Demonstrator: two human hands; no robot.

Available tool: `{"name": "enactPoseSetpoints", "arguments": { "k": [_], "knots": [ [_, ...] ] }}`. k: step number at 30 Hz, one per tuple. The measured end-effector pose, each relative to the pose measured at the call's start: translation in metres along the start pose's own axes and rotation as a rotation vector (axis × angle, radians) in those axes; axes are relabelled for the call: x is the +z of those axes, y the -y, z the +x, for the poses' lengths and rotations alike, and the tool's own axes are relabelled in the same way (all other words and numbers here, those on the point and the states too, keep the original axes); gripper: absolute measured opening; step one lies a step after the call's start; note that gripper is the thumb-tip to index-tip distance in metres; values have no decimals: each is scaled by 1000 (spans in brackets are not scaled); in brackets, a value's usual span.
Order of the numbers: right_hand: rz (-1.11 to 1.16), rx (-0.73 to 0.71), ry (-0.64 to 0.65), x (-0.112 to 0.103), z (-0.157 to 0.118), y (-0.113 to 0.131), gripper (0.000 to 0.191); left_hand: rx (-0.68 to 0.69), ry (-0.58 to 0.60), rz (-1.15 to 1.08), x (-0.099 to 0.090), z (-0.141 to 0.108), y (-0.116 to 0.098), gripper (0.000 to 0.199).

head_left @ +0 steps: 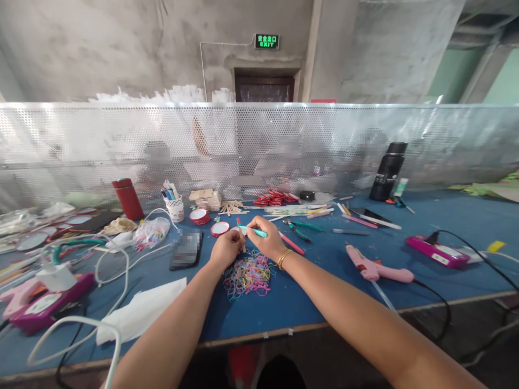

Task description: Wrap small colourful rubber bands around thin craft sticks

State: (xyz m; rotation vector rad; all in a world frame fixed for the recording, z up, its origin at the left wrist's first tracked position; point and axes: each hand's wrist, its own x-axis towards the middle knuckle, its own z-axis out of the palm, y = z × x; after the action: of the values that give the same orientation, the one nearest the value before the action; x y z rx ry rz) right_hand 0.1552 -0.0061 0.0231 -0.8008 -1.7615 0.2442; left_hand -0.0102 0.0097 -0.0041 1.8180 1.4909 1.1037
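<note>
The left hand (226,247) is closed in a pinch, thumb and fingertips together around a thin stick (239,222) with a red upper end, which stands nearly upright above the table's middle. The right hand (265,239) is curled around a teal marker (259,233), its tip pointing toward the stick; whether the two touch is too small to tell. Just below both hands lies a loose pile of coloured bands (248,276), set back from the near edge of the blue table (298,310). Rightward, a stretch of tabletop separates the pile from the pink glue gun (377,269). On the left, a phone (185,250) and a white sheet (141,308) bound the space beside the left forearm. Green-handled pliers (298,229) and a red pen (292,244) lie near the right hand.
</note>
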Motion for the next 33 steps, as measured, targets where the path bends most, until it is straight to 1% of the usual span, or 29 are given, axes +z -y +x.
{"name": "enactPoseSetpoints", "arguments": {
  "k": [4, 9, 14, 18, 23, 27, 33],
  "knots": [
    [-18, 14, -20, -1, 0, 0, 9, -3, 0, 0, 0, -1, -1, 10],
    [-17, 15, 9, -1, 0, 1, 9, 2, -1, -12, 0, -1, -3, 11],
    [-26, 25, -16, -1, 0, 1, 8, -2, 7, -20, 0, -2, -4, 10],
    [-7, 5, 2, -1, 0, 1, 10, 18, -3, -6, 0, -1, -3, 11],
    [-8, 51, 7, 0, 0, -1, 10, 0, -9, -21, 1, 1, 2, 11],
    [8, 89, 38, 1, 0, -4, 12, 7, -6, -18, 1, 1, 2, 14],
    [-21, 83, 54, -1, 2, -8, 17, -1, 3, -24, 1, 2, 2, 13]
  ]
}}
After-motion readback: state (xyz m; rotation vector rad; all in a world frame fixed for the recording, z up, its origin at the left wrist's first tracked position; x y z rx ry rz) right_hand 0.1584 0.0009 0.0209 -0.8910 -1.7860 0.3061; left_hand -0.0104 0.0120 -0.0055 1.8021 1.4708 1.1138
